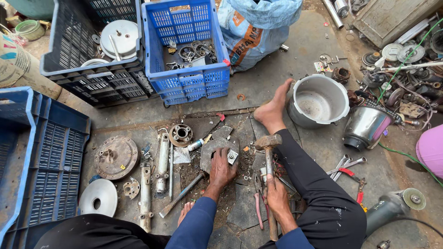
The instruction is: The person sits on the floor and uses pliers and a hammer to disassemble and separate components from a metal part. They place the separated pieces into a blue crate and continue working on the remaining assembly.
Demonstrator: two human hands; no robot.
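Head view — left hand (222, 167) gripping small metal part (232, 157), right hand (277, 196) clenched on hammer (268, 159).

Rusty matt steel hammer (268, 141) head on worn wooden handle, dull grey metal plate (213, 150) beside it, gritty cracked concrete floor (272, 83), brushed aluminium pot (318, 99) right of hammer, glossy steel cup (364, 125), blue plastic crate (187, 50) beyond, woven plastic sack (251, 27)
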